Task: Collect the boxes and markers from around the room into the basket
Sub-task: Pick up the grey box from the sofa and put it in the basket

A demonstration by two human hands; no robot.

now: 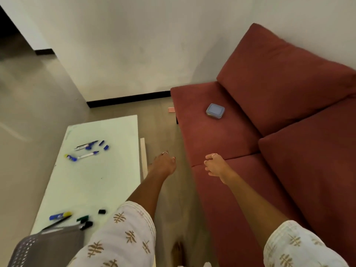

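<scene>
A small blue-lidded box (215, 111) lies on the red sofa seat (208, 135), far ahead of both hands. Several blue and white markers (87, 150) lie scattered on the pale green table (100, 174), with more markers (74, 218) near its front end. The grey perforated basket (44, 247) stands at the table's near corner. My left hand (163, 164) hangs over the floor between table and sofa, fingers loosely curled, holding nothing. My right hand (214, 166) reaches over the sofa's front edge, fingers loosely curled and empty.
A small pink object (171, 110) lies on the floor by the sofa's far corner. A white wall with black skirting runs behind. A narrow strip of floor separates table and sofa. A dark doorway opens at the far left.
</scene>
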